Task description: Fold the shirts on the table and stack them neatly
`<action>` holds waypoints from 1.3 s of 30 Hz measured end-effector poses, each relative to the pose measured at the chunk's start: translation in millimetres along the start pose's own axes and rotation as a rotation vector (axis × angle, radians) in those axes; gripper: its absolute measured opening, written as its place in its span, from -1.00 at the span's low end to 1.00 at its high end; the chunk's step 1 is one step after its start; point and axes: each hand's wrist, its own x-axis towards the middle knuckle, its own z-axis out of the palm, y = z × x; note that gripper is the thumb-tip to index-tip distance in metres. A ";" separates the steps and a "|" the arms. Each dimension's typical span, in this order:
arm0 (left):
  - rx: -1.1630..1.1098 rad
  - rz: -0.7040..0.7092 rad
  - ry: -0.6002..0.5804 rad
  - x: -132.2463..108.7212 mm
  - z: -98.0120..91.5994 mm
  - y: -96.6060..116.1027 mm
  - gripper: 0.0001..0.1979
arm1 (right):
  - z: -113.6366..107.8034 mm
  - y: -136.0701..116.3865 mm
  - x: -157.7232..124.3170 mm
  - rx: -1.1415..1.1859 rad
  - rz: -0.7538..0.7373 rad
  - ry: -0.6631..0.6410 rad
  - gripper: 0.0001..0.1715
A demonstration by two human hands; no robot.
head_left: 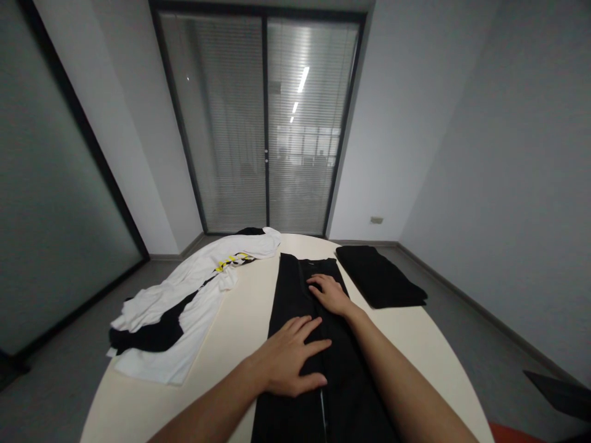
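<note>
A long black garment (295, 289) lies in a narrow strip down the middle of the table, its sides folded inward. A thin pale line, perhaps a zip or a gap, shows along its near middle. My left hand (292, 357) rests flat on the garment with its fingers spread toward the right. Farther up, my right hand (330, 294) lies on the right part of the same garment, fingers stretched out and slightly bent. Neither hand grips the cloth. The near end of the garment runs out of view below.
On the round cream table (247, 332), white shirts (184, 277) with black and yellow parts lie loosely at left. A folded black cloth (381, 277) sits at the right edge. A dark flat object (558, 391) shows at far right. Glass doors (265, 123) stand behind.
</note>
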 end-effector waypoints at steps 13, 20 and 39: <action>-0.069 -0.013 -0.055 1.1 1.0 -7.0 -0.21 | 8.9 -32.1 94.1 -0.034 0.069 -0.016 -0.40; -0.088 0.012 -0.065 -1.0 -9.9 -2.7 -0.26 | 34.5 -33.3 141.4 0.026 0.194 0.014 -0.40; -0.061 0.021 -0.065 -0.1 -6.4 -5.1 -0.23 | 16.2 -17.3 124.4 0.012 -0.218 -0.121 -0.50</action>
